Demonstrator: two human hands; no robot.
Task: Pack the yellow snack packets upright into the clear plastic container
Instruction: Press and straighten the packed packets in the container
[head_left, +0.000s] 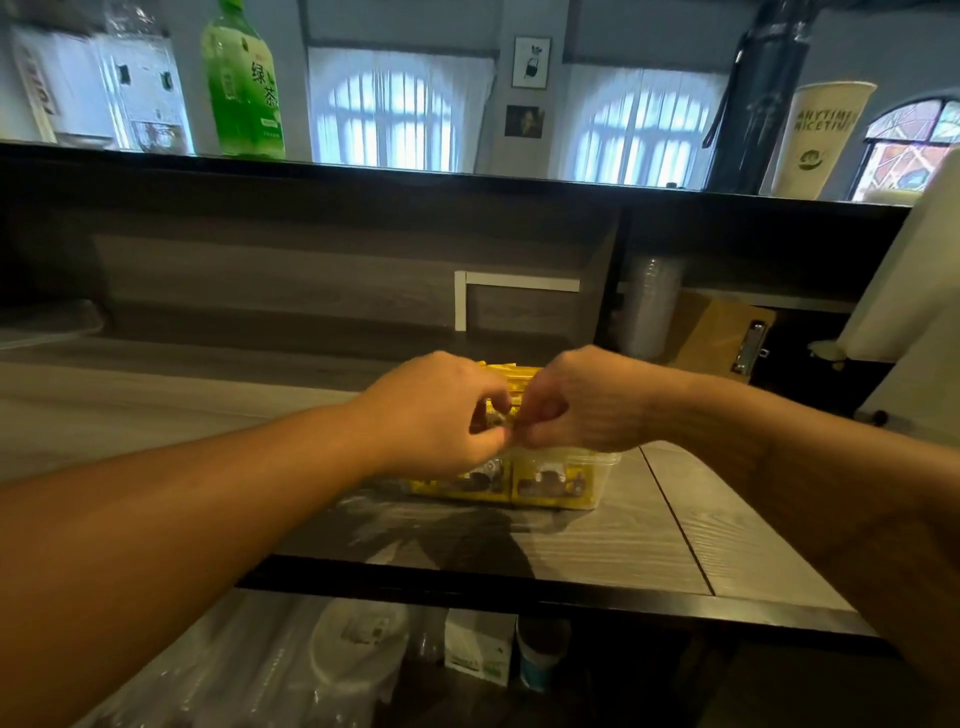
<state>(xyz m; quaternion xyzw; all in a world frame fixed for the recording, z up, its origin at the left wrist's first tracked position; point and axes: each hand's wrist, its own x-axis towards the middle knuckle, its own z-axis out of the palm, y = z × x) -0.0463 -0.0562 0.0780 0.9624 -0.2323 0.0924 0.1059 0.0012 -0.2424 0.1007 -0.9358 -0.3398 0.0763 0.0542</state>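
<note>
Yellow snack packets (553, 480) upright, hands (511, 410) pinching

Both hands cover most of the clear plastic container (597, 470), which stands near the counter's (649, 545) front edge; only its lower front wall and right end show. The left hand (436, 415) and right hand (582, 400) meet over it with fingers curled, so whether they pinch a packet cannot be told. The yellow snack packets (550, 480) show only as lower faces through the wall and a strip of top edges behind the knuckles; their print is too blurred to read, and their number is unclear. Both forearms run off the picture's edges.
</note>
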